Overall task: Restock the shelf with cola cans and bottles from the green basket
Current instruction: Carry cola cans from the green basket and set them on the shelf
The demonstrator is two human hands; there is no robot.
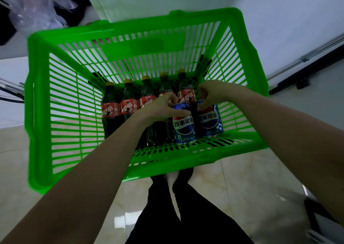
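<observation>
Down inside the green basket [186, 27], two blue Pepsi cans were being grabbed at once, one per hand. The left hand [160, 107] was curled over the top of the left can [184, 127], thumb laid across its front and fingers hooked over the rim. The right hand [214, 93] was wrapped the same way round the top of the right can [211, 121], fingers bent down over the lid. Both cans were upright near the basket's near wall, just beside each other, pretty much touching.

Behind and to the left of them, five dark cola bottles [128, 102] with yellow caps and red labels were lined up in a row along the basket floor, the rightmost one partly hidden by the hands. The basket itself was seen over a glossy tiled floor [242, 184], with dark trouser legs [186, 215] visible below it. Upper left was just a blurry mess of plastic bags [31, 7], so not much could be made out there.
</observation>
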